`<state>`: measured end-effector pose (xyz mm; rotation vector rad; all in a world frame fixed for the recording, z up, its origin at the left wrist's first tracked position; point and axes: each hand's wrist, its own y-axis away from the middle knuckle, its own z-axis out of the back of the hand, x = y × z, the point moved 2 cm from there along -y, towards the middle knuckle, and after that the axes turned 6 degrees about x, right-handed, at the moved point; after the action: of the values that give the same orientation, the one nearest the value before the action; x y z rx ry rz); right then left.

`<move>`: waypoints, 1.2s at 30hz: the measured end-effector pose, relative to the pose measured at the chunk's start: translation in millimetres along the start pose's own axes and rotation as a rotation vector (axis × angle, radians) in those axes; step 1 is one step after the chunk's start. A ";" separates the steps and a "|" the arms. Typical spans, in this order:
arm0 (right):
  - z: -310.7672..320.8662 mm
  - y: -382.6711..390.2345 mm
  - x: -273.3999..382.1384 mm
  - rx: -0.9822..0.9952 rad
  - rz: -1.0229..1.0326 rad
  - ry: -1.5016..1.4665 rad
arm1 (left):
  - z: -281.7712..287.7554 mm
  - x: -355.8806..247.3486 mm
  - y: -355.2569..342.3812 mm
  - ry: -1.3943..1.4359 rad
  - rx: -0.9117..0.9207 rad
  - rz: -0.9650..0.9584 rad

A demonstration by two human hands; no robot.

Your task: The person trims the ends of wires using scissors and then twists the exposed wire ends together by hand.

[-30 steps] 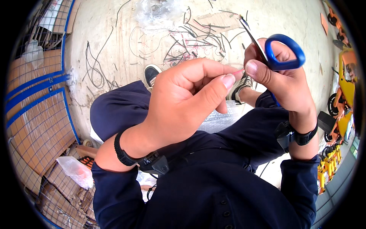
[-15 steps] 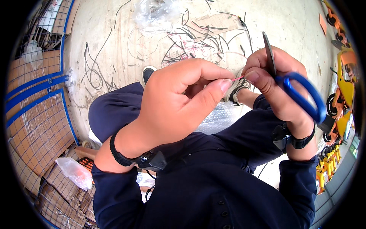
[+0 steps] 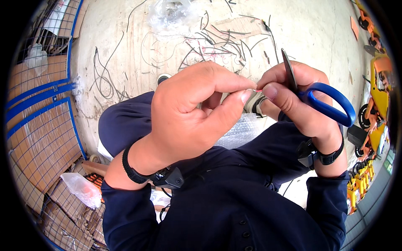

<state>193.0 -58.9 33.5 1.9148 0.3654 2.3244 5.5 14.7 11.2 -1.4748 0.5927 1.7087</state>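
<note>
Between my two hands shows a short bit of thin red wire (image 3: 259, 90). My left hand (image 3: 197, 108) pinches it between thumb and forefinger. On the other side, the thumb and forefinger of my right hand (image 3: 299, 92) pinch the wire close by, the fingertips almost meeting. Scissors with blue handles (image 3: 328, 102) also hang in my right hand, the dark blade pointing up and away from me. How the rest of the wire runs inside my hands is hidden.
Cut black cable pieces (image 3: 228, 39) lie strewn on the floor around flattened cardboard (image 3: 240, 26). Clear plastic wrap (image 3: 171, 14) is at the far side. A blue mesh cage (image 3: 69, 54) stands left; yellow-orange wheeled machines (image 3: 379, 83) line the right.
My hands have drawn closer together, so less red wire shows between the fingertips. The right hand has shifted slightly left, and the scissors have tilted and dropped a little with it.
</note>
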 end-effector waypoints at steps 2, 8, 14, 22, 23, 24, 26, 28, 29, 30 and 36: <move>-2.3 2.3 1.6 0.000 -0.018 -0.059 | 2.3 -1.6 -2.7 -0.034 0.041 0.006; -2.2 -0.2 -9.9 -0.094 0.430 0.359 | -5.0 5.8 1.1 0.344 0.030 0.167; 0.8 -1.5 -8.5 -0.087 0.558 0.473 | -5.9 8.1 0.5 0.466 0.089 0.265; 1.3 -2.5 -10.1 -0.077 0.602 0.421 | -6.4 9.4 -0.5 0.475 0.120 0.269; 1.1 -2.4 -11.2 -0.083 0.610 0.404 | -6.4 8.3 -1.1 0.479 0.119 0.276; 0.0 -2.1 -11.5 -0.094 0.604 0.379 | -6.8 7.7 -1.3 0.483 0.118 0.282; -0.5 -1.1 -11.6 -0.093 0.544 0.359 | -10.4 7.4 0.3 0.498 0.073 0.300; 0.2 0.1 -9.9 -0.070 0.438 0.370 | -14.1 9.0 1.2 0.503 0.029 0.321; -1.0 1.4 -8.8 -0.115 0.367 0.370 | -16.1 10.8 1.1 0.503 0.013 0.331; -3.7 2.6 -7.3 -0.161 0.295 0.370 | -16.9 11.8 1.0 0.503 -0.003 0.341; -7.7 3.2 -11.4 -0.195 0.548 0.510 | -16.8 8.7 -1.4 0.524 -0.021 0.387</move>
<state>187.9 -65.6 22.1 1.4366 -0.3973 3.0461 16.5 4.8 -0.6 -1.9329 1.2053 1.5994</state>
